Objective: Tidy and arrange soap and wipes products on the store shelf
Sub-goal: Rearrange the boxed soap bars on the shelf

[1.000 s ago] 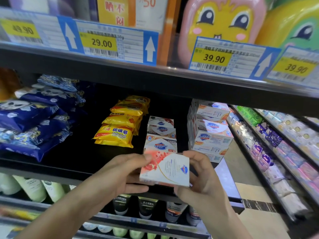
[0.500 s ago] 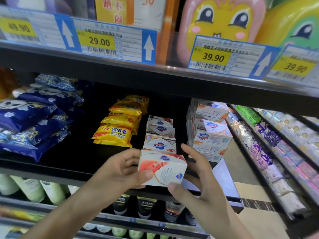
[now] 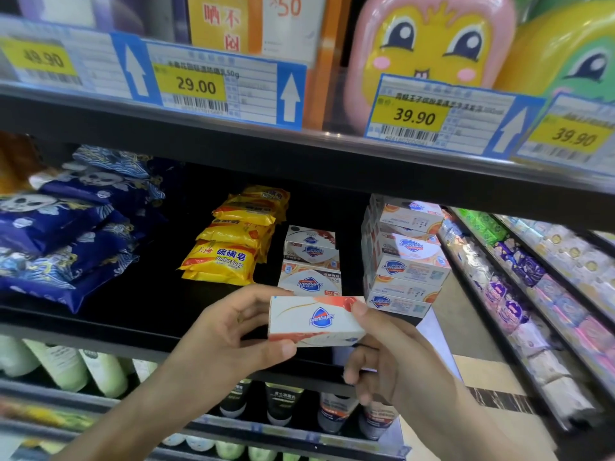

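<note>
Two hands, our left hand and right hand, pinched one Safeguard soap box by its ends, logo inverted. Shelved thus, it risked misfacing the soap box stack.

Two hands hold one soap box. On the shelf — four price tags, three boxes in the middle stack; yellow sulfur soap packs — about five.

Left price tag blurred; far shelves smeared.
</note>
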`<state>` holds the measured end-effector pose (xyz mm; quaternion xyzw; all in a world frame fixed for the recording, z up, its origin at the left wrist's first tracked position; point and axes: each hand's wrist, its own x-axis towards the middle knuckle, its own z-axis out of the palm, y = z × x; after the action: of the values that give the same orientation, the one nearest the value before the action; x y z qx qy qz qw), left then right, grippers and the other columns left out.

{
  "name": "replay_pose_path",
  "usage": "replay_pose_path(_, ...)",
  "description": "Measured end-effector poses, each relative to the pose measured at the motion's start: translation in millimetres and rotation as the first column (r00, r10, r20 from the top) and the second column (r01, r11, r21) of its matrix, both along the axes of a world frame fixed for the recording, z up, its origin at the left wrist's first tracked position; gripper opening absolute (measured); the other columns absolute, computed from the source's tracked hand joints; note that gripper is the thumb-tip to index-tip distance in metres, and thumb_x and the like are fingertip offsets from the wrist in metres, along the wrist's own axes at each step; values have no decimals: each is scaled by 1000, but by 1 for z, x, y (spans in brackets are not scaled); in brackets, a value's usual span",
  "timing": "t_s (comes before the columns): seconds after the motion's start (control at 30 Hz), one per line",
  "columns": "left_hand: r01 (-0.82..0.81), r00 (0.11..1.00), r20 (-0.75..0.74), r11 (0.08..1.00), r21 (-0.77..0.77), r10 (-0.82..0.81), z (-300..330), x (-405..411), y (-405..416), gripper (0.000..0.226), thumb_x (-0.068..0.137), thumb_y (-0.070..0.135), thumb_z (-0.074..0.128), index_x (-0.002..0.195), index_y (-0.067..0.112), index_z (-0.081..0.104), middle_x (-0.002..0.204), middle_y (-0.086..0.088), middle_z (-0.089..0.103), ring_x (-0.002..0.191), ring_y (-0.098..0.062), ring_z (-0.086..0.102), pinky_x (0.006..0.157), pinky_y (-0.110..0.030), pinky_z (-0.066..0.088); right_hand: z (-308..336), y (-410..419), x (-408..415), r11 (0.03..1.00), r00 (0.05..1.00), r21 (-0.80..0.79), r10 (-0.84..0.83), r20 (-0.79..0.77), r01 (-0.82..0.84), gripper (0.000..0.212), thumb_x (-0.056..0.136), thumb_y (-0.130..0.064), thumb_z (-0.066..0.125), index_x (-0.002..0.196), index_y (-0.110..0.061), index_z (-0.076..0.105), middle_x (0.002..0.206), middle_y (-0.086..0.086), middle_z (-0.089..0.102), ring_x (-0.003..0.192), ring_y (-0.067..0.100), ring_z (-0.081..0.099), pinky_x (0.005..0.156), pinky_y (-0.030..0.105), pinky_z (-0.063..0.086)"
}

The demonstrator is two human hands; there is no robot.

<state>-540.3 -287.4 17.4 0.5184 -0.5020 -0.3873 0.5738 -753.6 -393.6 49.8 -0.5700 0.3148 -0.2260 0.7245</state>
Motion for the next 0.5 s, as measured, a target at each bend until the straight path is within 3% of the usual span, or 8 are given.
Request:
replay_pose_path(0.13,112,994,11,993,42,-112,1,2,1,63,77,34,91,132,39,62,142,5,65,137,-15,57,105,-29,54,-5,-1,3,996,995,-32,-87,40,89,43,75,-50,78,106,-20,79,101,15,76,65,21,63,55,34,55)
replay_pose_path(0.2,166,984,49,981,103,-172,3,1,3,71,75,51,91,137,47,55,144,11,63,138,-12,56,109,-35,52,-9,-2,4,980,985,-101,-165,58,170,38,76,-41,77,108,-21,79,95,16,76,67,22,63,58,34,57)
replay_pose_path(0.3,89,981,159,984,154,-114,9,4,1,75,68,76,82,135,60,52,142,21,61,133,-5,58,108,-35,51,-13,-2,4,966,981,-179,-172,85,185,40,75,-30,76,114,-23,75,98,10,78,77,22,72,67,33,62)
replay_pose_path(0.4,46,932,349,989,144,-94,20,10,-7,75,67,73,81,134,65,49,137,30,59,130,6,56,102,-25,54,-16,0,4,941,991,-313,-109,79,128,53,72,-29,77,124,-25,66,110,3,77,98,20,74,81,32,61)
replay_pose_path(0.5,29,803,586,988,152,-114,30,18,-17,77,66,65,84,134,67,47,130,38,52,123,12,53,94,-16,54,-21,-3,3,925,994,-367,-68,89,96,54,76,-17,73,128,-27,63,115,2,75,103,21,71,84,31,58)
